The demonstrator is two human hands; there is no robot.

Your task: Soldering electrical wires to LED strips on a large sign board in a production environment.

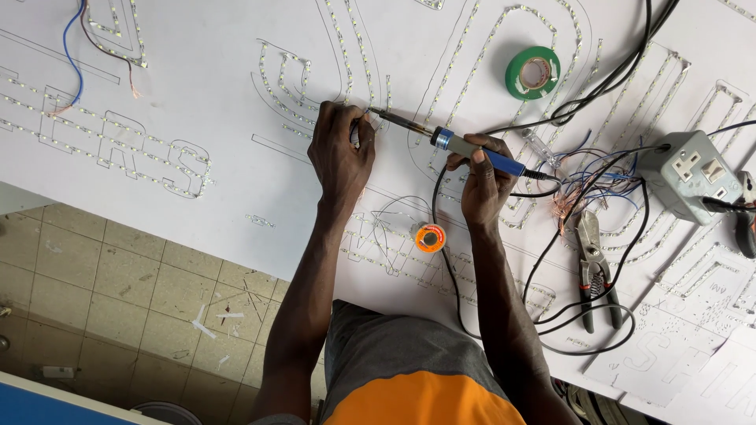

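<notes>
My right hand (482, 182) grips a blue-handled soldering iron (441, 138), its metal tip pointing left to a spot on a strip of small LEDs (346, 55) set in the white sign board (220, 71). My left hand (340, 149) is closed right at that tip, fingers pinched on something small there; what it pinches is hidden. The iron's black cord (445, 260) loops down over the board between my arms. An orange spool of solder wire (430, 237) lies just below my hands, its thin wire curling to the left.
A green tape roll (533, 72) lies above right. A grey socket box (690, 175), pliers (592, 267) and a tangle of thin coloured wires (587, 185) sit at right. Red and blue wires (79, 55) lie top left. Tiled floor (118, 291) shows below the board's edge.
</notes>
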